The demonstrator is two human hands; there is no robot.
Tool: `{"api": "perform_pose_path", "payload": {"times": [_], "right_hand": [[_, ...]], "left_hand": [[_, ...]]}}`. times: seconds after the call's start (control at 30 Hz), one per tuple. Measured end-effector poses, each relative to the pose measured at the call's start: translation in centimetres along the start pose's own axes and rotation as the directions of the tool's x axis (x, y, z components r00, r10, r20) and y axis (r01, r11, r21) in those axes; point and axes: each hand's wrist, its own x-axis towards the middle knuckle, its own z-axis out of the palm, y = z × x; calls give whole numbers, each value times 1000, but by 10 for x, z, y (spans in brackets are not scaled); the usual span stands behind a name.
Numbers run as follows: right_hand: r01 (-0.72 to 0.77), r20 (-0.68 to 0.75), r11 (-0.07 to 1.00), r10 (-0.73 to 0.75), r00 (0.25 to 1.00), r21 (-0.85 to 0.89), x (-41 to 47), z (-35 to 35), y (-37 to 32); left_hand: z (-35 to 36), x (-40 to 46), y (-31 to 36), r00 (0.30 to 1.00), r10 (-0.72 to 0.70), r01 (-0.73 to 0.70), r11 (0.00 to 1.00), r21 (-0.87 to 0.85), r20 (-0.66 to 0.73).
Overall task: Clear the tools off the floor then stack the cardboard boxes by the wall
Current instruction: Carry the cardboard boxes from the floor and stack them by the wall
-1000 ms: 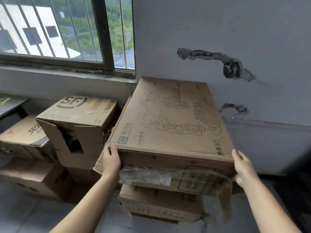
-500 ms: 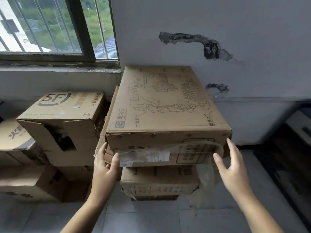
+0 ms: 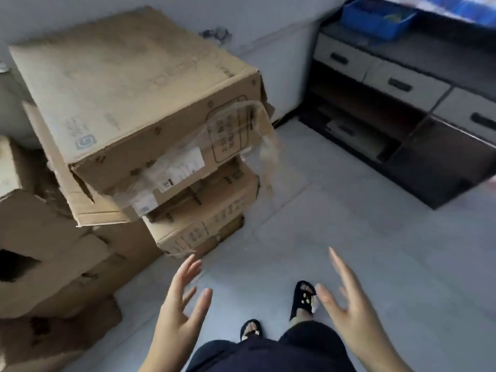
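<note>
Now both hands are free and hold nothing. Left hand [image 3: 182, 312] and right hand [image 3: 349, 310] hang over the floor [image 3: 349, 237] with fingers spread and straight, well apart from the boxes. Big box [image 3: 128, 89] lies on top of the stack by the wall [image 3: 268, 12], tilted, w/ loose plastic wrap [image 3: 241, 135] hanging off its front. Under it a smaller box [image 3: 204, 216], partly hidden. More boxes [image 3: 53, 264] at left, cut off by the frame edge. Print on the top box is blurred, perhaps a logo. At right a dark cabinet [image 3: 402, 103] w/ drawers, a blue tray [image 3: 375, 14] on it, cut off at the top.
</note>
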Motion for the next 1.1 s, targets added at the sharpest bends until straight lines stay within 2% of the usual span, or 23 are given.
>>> {"api": "perform_pose_path", "payload": {"times": [0.1, 0.2, 0.33, 0.43, 0.6, 0.67, 0.8, 0.97, 1.1], "right_hand": [[-67, -202, 997, 73, 977, 38, -52, -2, 18], [-136, -368, 986, 161, 916, 93, -94, -5, 34], [-153, -569, 982, 187, 801, 107, -145, -15, 42], [-195, -692, 971, 233, 683, 135, -199, -26, 48], [-313, -822, 923, 350, 449, 223, -333, -38, 71], [-349, -848, 888, 415, 328, 300, -392, -41, 79], [-435, -886, 819, 454, 96, 373, -496, -42, 85], [-422, -878, 770, 438, -194, 478, -595, -32, 101], [-376, -829, 747, 427, -361, 548, -640, -29, 116]], "left_hand": [[7, -11, 0, 990, 27, -35, 998, 54, 139], [18, -11, 1, 964, 84, -104, 992, 68, 253], [49, -16, 14, 903, 151, -182, 983, 39, 402], [86, -35, 35, 822, 216, -257, 966, 4, 526], [163, -119, 50, 648, 275, -260, 956, -133, 710], [190, -168, 47, 565, 268, -243, 958, -153, 780], [236, -269, 45, 341, 269, -268, 946, -181, 901], [287, -371, 47, 75, 313, -315, 908, -275, 947], [327, -429, 52, -87, 274, -305, 908, -287, 958]]}}
